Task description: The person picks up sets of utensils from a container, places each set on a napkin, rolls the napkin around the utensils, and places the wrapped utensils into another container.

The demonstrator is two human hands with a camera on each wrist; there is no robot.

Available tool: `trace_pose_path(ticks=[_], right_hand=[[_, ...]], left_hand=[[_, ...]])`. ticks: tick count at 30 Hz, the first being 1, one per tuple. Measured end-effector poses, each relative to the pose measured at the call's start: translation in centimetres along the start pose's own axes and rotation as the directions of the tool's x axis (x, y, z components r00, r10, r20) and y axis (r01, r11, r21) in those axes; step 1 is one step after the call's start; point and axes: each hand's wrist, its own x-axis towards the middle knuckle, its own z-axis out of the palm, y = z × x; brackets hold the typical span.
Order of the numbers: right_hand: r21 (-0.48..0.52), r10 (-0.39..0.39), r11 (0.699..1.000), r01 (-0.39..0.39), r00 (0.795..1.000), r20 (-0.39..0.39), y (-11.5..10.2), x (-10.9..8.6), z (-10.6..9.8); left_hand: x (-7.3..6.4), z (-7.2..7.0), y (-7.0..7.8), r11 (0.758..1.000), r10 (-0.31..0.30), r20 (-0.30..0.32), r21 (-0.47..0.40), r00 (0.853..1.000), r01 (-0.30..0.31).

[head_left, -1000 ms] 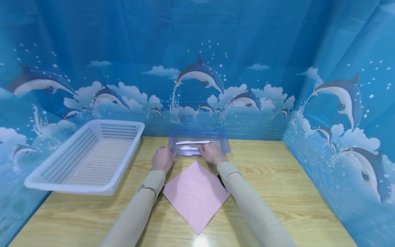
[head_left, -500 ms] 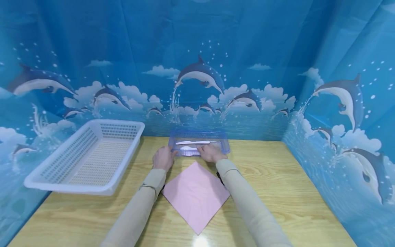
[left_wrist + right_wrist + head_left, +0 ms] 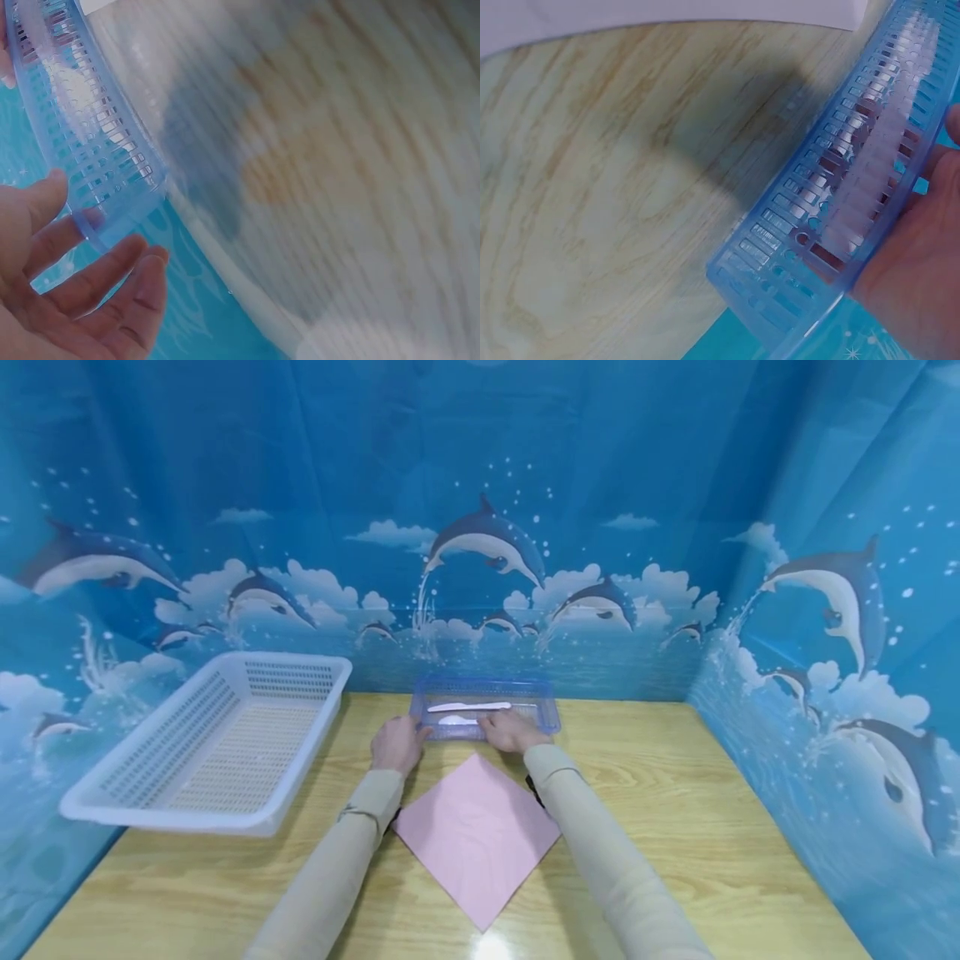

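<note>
White cutlery (image 3: 468, 706) is lying in the blue basket (image 3: 552, 717) — nothing seemingly lifted out yet — as the left hand (image 3: 396, 745) is pinching its corner and the right hand (image 3: 513, 732), hold hidden, is resting over the front rim beyond the pink napkin (image 3: 478, 839).

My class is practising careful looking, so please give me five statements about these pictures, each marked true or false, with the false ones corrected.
1. In the head view, the white basket stands left of the pink square. True.
2. Two white utensils lie in the blue basket. True.
3. The pink square is farther from the person than the blue basket. False: it is nearer the person.
4. The left grip is on the white basket. False: it is at the blue basket.
5. The backdrop is printed with dolphins. True.
</note>
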Motion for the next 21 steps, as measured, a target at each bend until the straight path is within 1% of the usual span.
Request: trace_pose_path(ticks=[5,10,12,14,16,19,21], right_hand=[[0.028,-0.035,0.999,0.035,0.999,-0.017,-0.22,0.13,-0.49],[0.041,-0.044,0.998,0.044,0.999,0.005,-0.07,-0.04,-0.5],[0.045,-0.059,0.997,0.059,0.998,-0.01,0.03,-0.05,-0.38],[0.042,-0.09,0.995,0.092,0.995,-0.043,0.14,-0.03,-0.26],[0.044,-0.126,0.99,0.131,0.986,-0.105,0.28,0.02,-0.18],[0.076,-0.165,0.98,0.185,0.963,-0.212,0.57,0.08,-0.15],[0.125,-0.17,0.97,0.21,0.947,-0.273,0.71,0.08,-0.25]], left_hand=[[0.14,-0.36,-0.18,1.0,0.013,-0.008,0.004,1.0,-0.013],[0.03,-0.39,-0.27,1.0,0.003,0.003,0.016,1.0,-0.003],[-0.02,-0.33,-0.31,1.0,-0.006,0.008,0.013,1.0,0.006],[-0.04,-0.34,-0.33,1.0,-0.01,0.012,0.004,1.0,0.01],[-0.03,-0.32,-0.33,1.0,-0.011,0.017,0.0,1.0,0.011],[0.02,-0.3,-0.32,1.0,-0.006,0.02,0.002,1.0,0.006],[0.02,-0.29,-0.29,1.0,-0.003,0.021,0.009,1.0,0.003]])
